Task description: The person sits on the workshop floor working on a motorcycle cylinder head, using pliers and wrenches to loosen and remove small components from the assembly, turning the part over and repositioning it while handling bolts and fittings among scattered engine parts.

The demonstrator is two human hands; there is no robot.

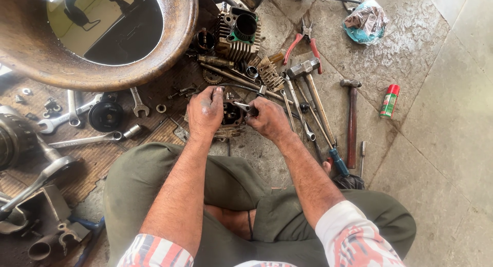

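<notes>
A person is working on a small engine part [232, 115] on the floor.
The left hand [205, 112] is gripping it; right hand [267, 118] fingers are closing around a metal tool [242, 107].

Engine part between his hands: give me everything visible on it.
The engine part is a small, dark, greasy metal casting, finned along its lower edge, with a round dark opening facing up. It sits on the floor in front of the person's crossed legs. The left hand grips its left side, thumb on top. The right hand presses a small shiny metal tool into the opening. A thin black cable arcs just behind it. Much of the casting is hidden by the hands.
</notes>
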